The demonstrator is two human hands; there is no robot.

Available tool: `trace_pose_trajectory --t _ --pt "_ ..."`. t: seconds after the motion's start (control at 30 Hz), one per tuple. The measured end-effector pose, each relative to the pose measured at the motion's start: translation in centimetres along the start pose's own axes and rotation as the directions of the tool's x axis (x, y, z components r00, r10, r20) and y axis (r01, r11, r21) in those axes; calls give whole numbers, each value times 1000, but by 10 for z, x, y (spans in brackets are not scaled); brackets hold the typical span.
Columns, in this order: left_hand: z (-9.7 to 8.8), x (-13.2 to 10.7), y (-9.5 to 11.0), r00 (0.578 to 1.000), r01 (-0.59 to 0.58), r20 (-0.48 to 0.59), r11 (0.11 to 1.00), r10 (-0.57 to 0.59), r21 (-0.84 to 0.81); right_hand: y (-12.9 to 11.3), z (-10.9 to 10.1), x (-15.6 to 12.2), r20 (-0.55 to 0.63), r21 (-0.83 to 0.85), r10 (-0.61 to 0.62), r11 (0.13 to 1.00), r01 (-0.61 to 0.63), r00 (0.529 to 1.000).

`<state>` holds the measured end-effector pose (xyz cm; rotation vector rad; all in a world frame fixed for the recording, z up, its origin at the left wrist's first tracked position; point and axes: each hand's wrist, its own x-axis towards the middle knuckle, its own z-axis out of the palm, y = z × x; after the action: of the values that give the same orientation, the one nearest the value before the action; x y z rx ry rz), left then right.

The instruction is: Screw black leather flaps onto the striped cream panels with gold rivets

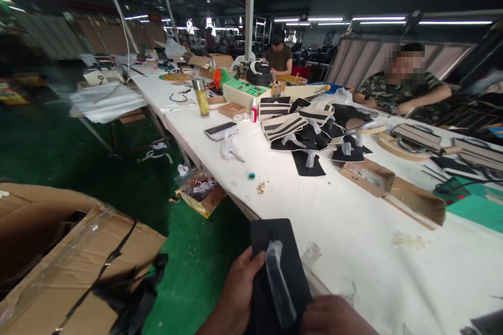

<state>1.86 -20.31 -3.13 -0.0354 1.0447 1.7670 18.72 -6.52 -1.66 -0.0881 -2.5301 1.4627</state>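
Observation:
A flat black panel (293, 256) with rounded corners is held up near the table's front edge. Along its middle runs a strap-like handle (280, 288) wrapped in clear plastic. My left hand (240, 285) grips the panel's left edge, thumb on the front face. At the lower right edge, my right hand (332, 314) has its fingers curled against the panel; it is slightly blurred and partly cut off by the frame. Further up the white table (251, 159) lies a pile of similar black panels (308, 163), several with plastic-wrapped handles and some showing beige-striped backs.
A large cardboard box (113, 251) stands at the left on the green floor. On the table are a bottle (201, 98), a green-faced machine (247, 91), a small red bottle (253, 111) and open cardboard trays (369, 178). A person in camouflage (401, 84) works across the table.

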Motion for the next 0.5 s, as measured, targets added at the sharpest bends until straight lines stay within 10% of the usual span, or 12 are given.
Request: trace_pose_trajectory --t 0.13,0.2,0.3,0.5 --pt "-19 -9 -17 998 62 8 997 -61 -45 -12 -38 88 -42 -345 -45 938 28 998" --pt "-25 -10 -22 993 108 56 994 -107 -25 1 -58 140 -182 -516 -20 853 -78 983" --pt "-31 -8 -26 984 130 120 990 -135 46 35 -70 205 -88 -665 109 734 -140 990" --pt "-50 10 -35 987 118 96 985 -130 123 73 -58 243 6 -697 191 705 -133 982"
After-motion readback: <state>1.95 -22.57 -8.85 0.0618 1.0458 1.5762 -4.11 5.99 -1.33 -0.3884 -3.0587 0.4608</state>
